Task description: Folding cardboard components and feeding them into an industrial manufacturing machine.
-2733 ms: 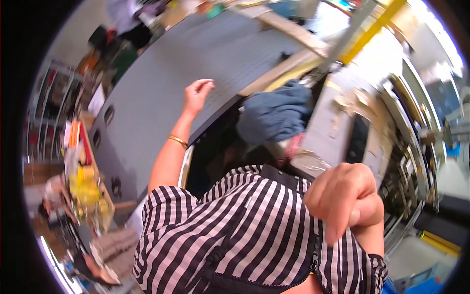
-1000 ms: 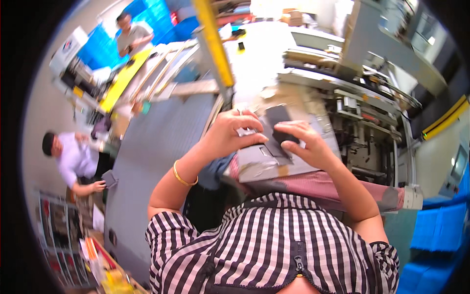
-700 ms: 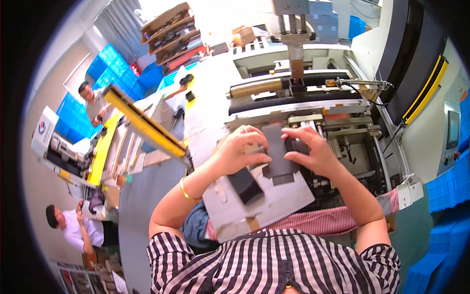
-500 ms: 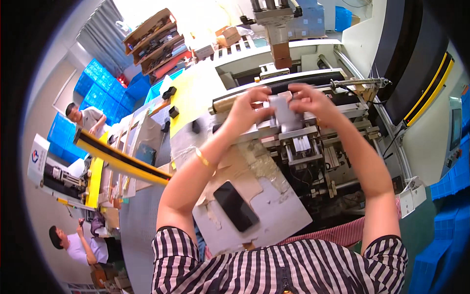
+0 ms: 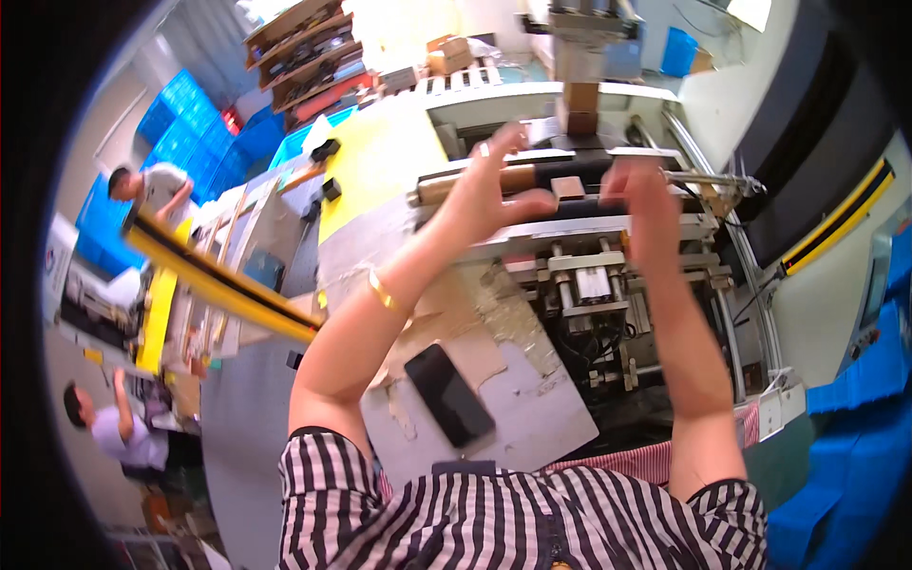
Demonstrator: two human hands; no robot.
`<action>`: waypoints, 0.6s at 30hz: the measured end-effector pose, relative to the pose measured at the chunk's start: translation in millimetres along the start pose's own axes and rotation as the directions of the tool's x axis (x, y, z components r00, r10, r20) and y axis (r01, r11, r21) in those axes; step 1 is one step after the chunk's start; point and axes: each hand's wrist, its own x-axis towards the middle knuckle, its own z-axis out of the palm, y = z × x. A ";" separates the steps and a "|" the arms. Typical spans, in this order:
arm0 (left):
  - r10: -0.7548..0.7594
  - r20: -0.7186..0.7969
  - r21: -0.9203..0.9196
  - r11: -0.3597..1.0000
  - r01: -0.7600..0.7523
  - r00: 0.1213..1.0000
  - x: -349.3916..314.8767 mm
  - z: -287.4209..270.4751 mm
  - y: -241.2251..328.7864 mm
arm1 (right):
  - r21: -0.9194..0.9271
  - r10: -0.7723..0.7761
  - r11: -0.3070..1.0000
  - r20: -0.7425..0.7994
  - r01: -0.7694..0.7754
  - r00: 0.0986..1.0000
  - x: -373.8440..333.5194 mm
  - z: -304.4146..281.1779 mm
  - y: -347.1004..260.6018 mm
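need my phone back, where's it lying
In the head view the black phone lies flat on the grey worn plate, lower centre, below the left forearm, just above the striped shirt.

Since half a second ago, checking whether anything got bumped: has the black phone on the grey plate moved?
No. The black phone lies in the same place on the grey plate, near its left edge; only the head camera has shifted.

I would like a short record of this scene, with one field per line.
left hand: open, fingers spread, over the machine's roller
right hand: reaching to the machine's top bar, grip unclear
small brown block: between the hands
phone: dark, flat on the grey plate
bracelet: gold, left wrist
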 end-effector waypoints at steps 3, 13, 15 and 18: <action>-0.107 0.163 0.050 0.994 0.100 0.981 -122.7 -46.8 6.8 | -0.026 0.388 0.913 0.355 -0.406 0.850 -132.8 63.4 -22.1; -0.618 -0.777 -0.427 0.655 0.624 0.117 -678.7 -205.8 17.0 | -0.143 0.412 0.822 0.818 -0.551 0.402 -300.9 238.1 -105.0; -0.554 -0.769 -0.620 0.522 0.586 -0.319 -818.4 -203.3 35.7 | -0.069 0.302 0.832 0.888 -0.550 0.345 -316.2 286.7 -111.2; -0.245 -0.493 -0.868 0.211 0.450 -0.835 -1020.8 -170.1 110.6 | -0.120 0.287 0.737 0.947 -0.665 0.147 -337.2 361.9 -119.3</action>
